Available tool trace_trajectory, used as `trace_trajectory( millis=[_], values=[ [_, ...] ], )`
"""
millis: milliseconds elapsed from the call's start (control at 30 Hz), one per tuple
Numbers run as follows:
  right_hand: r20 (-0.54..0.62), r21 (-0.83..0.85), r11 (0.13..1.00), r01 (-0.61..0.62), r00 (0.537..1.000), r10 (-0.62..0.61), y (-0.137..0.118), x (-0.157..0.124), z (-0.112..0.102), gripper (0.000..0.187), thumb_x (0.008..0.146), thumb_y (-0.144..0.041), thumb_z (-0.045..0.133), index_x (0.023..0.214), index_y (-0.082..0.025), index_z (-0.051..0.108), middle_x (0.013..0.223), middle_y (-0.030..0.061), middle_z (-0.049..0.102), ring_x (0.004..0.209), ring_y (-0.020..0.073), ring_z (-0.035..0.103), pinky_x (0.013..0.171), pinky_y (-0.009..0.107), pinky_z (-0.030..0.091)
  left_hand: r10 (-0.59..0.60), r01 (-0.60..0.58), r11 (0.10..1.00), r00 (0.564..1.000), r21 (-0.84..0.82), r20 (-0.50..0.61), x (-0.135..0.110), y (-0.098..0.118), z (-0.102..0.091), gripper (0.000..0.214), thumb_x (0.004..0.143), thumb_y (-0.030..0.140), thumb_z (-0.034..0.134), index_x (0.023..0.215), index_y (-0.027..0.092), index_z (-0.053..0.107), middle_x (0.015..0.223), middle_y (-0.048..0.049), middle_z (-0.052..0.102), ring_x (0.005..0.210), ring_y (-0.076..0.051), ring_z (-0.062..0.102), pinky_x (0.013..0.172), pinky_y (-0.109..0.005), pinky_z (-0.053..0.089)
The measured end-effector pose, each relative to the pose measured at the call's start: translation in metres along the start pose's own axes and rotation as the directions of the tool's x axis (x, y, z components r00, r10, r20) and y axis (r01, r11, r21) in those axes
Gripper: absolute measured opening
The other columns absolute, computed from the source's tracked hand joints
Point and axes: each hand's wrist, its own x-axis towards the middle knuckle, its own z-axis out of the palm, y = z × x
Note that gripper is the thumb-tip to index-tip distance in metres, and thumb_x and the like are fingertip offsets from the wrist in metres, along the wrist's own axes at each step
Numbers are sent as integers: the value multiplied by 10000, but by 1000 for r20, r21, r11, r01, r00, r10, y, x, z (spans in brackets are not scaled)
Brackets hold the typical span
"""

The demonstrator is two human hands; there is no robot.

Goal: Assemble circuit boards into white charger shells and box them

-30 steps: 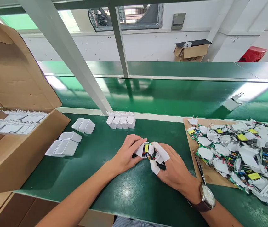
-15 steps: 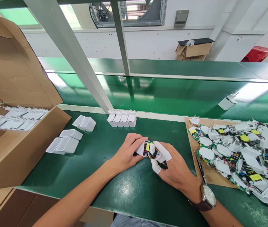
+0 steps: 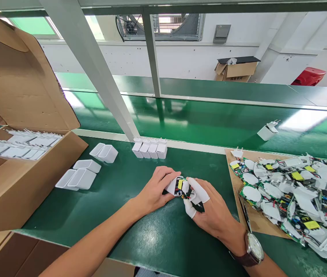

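My left hand [image 3: 160, 189] is closed around a white plastic case [image 3: 171, 186], its open end facing right. A small circuit board [image 3: 184, 186] with a yellow-wrapped part, a white pad and thin wires sits at that opening, seemingly partly inside. My right hand [image 3: 209, 206] pinches the board's right end, where a whitish plastic piece and something black show between the fingers. White finger cots [image 3: 198, 189] cover its thumb and index finger. How deep the board sits in the case is hidden by my fingers.
Several open white cases [image 3: 82, 179] lie left, beside a cardboard box [image 3: 36, 184] of pronged white parts. A row of white plug adapters [image 3: 149, 149] stands ahead. Boards [image 3: 292, 196] heap on cardboard at right, near tweezers [image 3: 245, 213]. One adapter [image 3: 267, 131] lies on the green strip.
The view has tilted up slightly. The lone adapter on the green strip has shifted left. Both hands keep nearly the same hold on the case and board.
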Motion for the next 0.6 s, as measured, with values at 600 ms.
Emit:
trace_trajectory(
  millis=[600],
  values=[
    [-9,-72,997,4,1000,-5,-1,0,1,629,924,-69,559,1525,-134,386,1191,167,688,1068,291,664,911,481,633,16,-16,1000,1000,-7,-11,-2,-1,4,561,975,197,674,1485,229,443,1272,-142,578,1164,-281,536,1004,-473,508]
  ],
)
